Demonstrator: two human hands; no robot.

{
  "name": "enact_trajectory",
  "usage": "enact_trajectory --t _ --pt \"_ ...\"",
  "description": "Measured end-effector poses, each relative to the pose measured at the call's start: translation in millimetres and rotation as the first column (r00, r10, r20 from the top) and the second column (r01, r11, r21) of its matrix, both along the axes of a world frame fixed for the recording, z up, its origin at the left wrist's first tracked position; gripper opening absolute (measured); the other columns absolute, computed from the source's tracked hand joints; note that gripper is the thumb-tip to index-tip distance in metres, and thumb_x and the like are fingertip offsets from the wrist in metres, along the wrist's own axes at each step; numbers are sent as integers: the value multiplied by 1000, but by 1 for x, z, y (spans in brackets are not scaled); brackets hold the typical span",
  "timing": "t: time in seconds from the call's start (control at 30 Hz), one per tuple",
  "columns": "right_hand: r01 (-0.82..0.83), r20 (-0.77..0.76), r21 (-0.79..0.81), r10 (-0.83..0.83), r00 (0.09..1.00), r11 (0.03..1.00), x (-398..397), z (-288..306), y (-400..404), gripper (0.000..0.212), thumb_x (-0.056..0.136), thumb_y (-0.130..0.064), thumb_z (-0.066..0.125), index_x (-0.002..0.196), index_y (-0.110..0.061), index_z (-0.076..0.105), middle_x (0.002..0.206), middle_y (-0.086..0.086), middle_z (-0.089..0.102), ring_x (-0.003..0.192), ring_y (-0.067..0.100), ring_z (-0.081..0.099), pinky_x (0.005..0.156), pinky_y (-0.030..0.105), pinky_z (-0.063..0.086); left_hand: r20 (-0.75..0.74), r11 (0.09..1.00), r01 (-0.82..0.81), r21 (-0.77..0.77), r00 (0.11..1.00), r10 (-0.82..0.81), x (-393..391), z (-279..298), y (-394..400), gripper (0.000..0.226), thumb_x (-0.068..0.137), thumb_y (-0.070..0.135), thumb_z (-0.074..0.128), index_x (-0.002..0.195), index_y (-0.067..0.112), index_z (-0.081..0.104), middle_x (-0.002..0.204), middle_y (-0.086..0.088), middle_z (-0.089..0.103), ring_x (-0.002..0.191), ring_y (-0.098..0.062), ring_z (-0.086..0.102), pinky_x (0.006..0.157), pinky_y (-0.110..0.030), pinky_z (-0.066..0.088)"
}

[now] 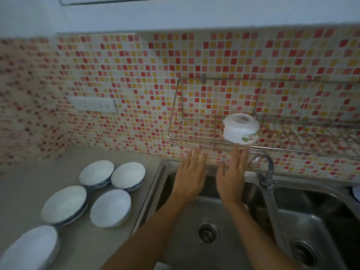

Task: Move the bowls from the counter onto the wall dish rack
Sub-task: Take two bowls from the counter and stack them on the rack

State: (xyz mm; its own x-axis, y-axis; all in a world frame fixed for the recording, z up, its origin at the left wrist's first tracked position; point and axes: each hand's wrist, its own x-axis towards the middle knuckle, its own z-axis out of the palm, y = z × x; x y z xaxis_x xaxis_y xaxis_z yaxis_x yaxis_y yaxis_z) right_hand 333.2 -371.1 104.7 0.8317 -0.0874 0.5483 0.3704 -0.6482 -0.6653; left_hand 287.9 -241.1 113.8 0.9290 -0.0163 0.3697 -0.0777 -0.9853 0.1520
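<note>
A white bowl with a green pattern (240, 128) lies upside down on the wire wall dish rack (194, 138). Just below the rack's front rail, my left hand (190, 175) and my right hand (231, 177) are both spread flat with fingers apart, holding nothing, over the sink. On the grey counter at the left stand several white bowls with blue rims: two at the back (96, 172) (128, 175), two in the middle (64, 204) (110, 207), and a stack at the near left corner (29, 248).
A double steel sink (214, 227) lies under my arms, with a faucet (266, 172) between its basins. The rack's right part (311, 133) has plate slots. A white wall socket (93, 104) sits on the mosaic tiles at the left.
</note>
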Motion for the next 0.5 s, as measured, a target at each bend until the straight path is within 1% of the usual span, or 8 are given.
enact_trajectory --t 0.07,0.1,0.13,0.2,0.27,0.33,0.43,0.5 --pt "-106 -20 -4 105 994 994 -19 -19 23 66 97 -24 50 154 -25 16 163 0 -5 147 30 19 103 45 45 -65 993 -119 -2 991 118 -32 -25 34 61 97 42 26 150 20 7 158 -13 11 144 -32 7 115 -54 17" --pt "-164 -63 16 165 984 986 -30 -30 38 63 97 -22 51 153 -23 22 163 1 1 146 28 21 106 40 38 -105 980 -200 -6 974 198 -49 -37 54 61 97 42 27 150 21 7 158 -12 10 144 -32 5 116 -53 14" --pt "-220 -126 40 223 967 975 -43 -42 53 59 97 -21 52 151 -21 28 163 3 10 146 27 23 106 34 31 -155 958 -286 -27 948 279 -65 -47 76 61 98 42 28 150 23 2 159 -9 3 145 -30 -2 117 -49 4" --pt "-343 -280 78 350 894 936 -69 -64 85 55 97 -21 53 148 -20 34 158 7 28 143 26 31 107 32 30 -255 889 -452 -79 871 420 -93 -61 117 64 99 42 30 150 23 -4 159 -7 -11 145 -30 -12 114 -43 -11" --pt "-468 -422 94 461 781 879 -93 -81 119 52 97 -24 54 146 -20 38 152 7 38 139 24 38 107 33 34 -313 809 -580 -97 789 528 -122 -68 152 63 99 38 31 151 18 0 159 -12 -6 146 -32 -7 117 -42 -4" --pt "-547 -528 100 511 679 831 -113 -90 155 56 95 -28 57 146 -18 37 151 6 39 137 22 39 107 33 34 -362 735 -670 -102 714 600 -149 -74 180 60 100 36 30 150 12 8 159 -16 1 146 -32 0 119 -40 7" --pt "-566 -643 79 476 601 821 -134 -96 203 66 94 -36 57 150 -18 28 155 7 32 141 25 33 112 38 32 -421 605 -767 -211 630 652 -180 -88 213 57 98 34 36 148 11 20 158 -14 9 146 -31 5 116 -41 20" --pt "-563 -685 73 451 572 824 -143 -99 227 68 94 -38 58 150 -15 26 154 10 33 140 27 34 111 40 33 -446 542 -787 -295 615 650 -192 -97 228 56 97 31 42 146 10 26 156 -13 21 143 -30 18 114 -40 25"
